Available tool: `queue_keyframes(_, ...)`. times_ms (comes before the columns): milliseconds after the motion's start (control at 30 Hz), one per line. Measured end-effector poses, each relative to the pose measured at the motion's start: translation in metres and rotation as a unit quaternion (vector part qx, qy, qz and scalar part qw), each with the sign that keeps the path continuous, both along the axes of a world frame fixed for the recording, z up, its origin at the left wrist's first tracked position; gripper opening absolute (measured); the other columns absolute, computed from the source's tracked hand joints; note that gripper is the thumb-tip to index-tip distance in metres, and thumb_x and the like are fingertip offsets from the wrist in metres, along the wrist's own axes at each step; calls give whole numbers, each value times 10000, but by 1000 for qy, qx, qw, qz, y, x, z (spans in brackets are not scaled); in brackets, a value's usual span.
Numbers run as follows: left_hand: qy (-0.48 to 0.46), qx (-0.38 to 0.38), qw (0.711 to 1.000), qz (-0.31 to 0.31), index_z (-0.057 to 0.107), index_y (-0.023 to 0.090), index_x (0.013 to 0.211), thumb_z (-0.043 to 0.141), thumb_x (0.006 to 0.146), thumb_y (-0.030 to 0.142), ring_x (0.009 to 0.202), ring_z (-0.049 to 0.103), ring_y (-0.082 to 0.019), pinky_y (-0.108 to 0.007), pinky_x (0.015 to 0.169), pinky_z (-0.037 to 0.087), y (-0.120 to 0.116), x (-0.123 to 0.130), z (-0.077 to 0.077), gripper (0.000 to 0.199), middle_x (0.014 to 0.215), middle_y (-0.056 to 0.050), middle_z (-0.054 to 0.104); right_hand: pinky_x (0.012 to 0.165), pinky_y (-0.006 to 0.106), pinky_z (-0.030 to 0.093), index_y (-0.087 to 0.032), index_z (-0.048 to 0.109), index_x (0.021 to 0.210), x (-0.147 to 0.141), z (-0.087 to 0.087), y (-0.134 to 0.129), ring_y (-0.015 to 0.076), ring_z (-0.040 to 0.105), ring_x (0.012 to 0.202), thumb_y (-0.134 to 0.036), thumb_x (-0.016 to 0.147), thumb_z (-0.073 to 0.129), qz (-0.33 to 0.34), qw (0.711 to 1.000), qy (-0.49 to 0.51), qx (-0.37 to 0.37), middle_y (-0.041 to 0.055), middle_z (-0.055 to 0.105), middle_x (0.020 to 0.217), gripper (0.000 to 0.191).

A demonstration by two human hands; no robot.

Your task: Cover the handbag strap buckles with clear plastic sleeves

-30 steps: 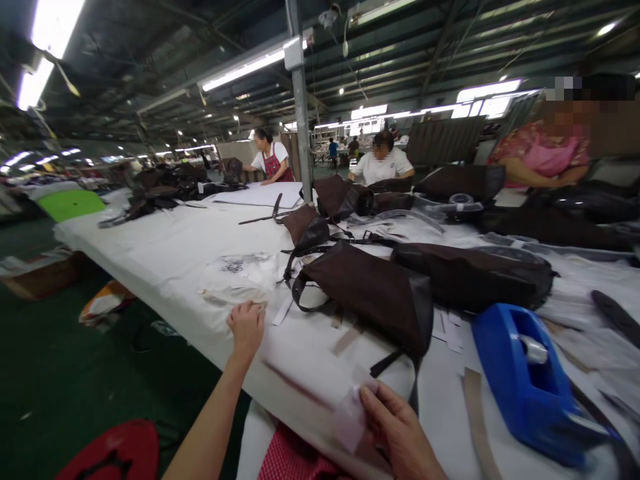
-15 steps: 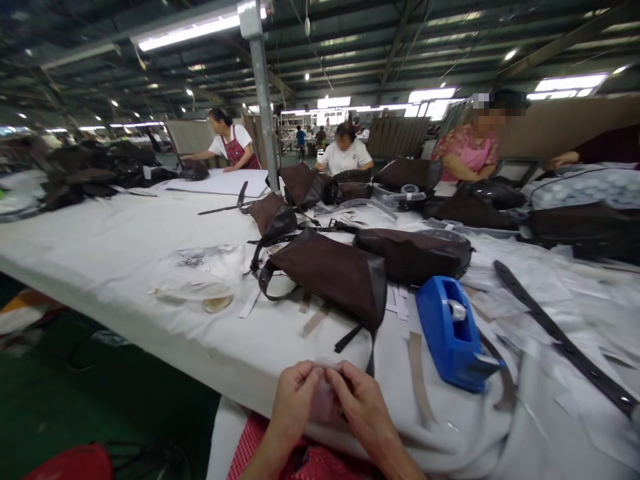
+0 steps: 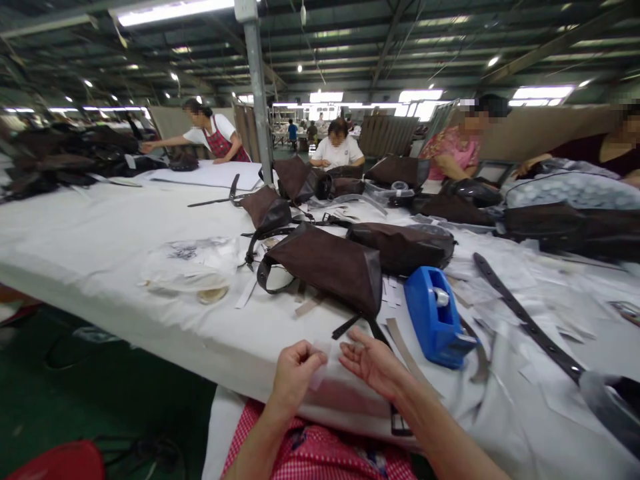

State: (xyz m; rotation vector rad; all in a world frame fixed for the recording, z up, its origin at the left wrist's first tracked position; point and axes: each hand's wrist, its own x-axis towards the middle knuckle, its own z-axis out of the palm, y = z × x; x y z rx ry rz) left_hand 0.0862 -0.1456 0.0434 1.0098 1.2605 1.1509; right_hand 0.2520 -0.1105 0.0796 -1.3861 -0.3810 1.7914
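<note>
My left hand (image 3: pixel 299 367) pinches a small translucent plastic piece (image 3: pixel 320 363), perhaps a little bag, above the table's front edge. To its right, my right hand (image 3: pixel 373 360) is open, palm turned up and fingers spread, apart from the plastic. Just beyond both hands lies a dark brown bag (image 3: pixel 325 263) with black trim; its strap hangs down behind my right hand. The strap's buckle (image 3: pixel 400 423) shows below my right forearm. A blue tape dispenser (image 3: pixel 433 320) stands right of my right hand.
A loose black strap (image 3: pixel 525 317) lies on the right among clear plastic sheets. More brown bags (image 3: pixel 400 247) lie farther back. A plastic bag with small dark parts (image 3: pixel 187 263) is on the left of the white-covered table (image 3: pixel 90 247). Several co-workers sit or stand across it.
My right hand has let go of the plastic piece, moved right and opened. My left hand keeps hold of it. The camera view has shifted slightly.
</note>
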Motion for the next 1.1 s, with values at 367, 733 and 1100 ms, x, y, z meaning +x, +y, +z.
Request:
queue_keyframes(367, -4, -33, 997, -71, 538, 147, 549, 680, 591, 314, 543, 398, -89, -226, 552, 299, -3, -13, 3, 223, 525, 28, 485, 286, 80, 317, -124, 619, 809, -8, -21, 25, 15, 374, 326, -178, 862, 640, -46, 997, 64, -5, -71, 469, 485, 78)
queue_keyframes(733, 124, -7, 989, -76, 569, 155, 532, 635, 625, 298, 540, 375, -99, -229, 543, 300, 16, 7, 10, 183, 502, 39, 458, 583, 152, 542, -174, 665, 818, 14, -19, 7, 60, 610, 595, -225, 509, 902, -3, 986, 145, 86, -8, 696, 818, 393)
queue_keyframes(1100, 137, -51, 986, -74, 515, 160, 527, 620, 615, 340, 511, 341, -86, -225, 507, 267, 21, 25, 12, 226, 488, 46, 412, 633, 220, 428, -171, 667, 822, 8, -26, 11, 117, 585, 715, -370, 517, 873, -32, 982, 69, 171, 25, 713, 831, 418)
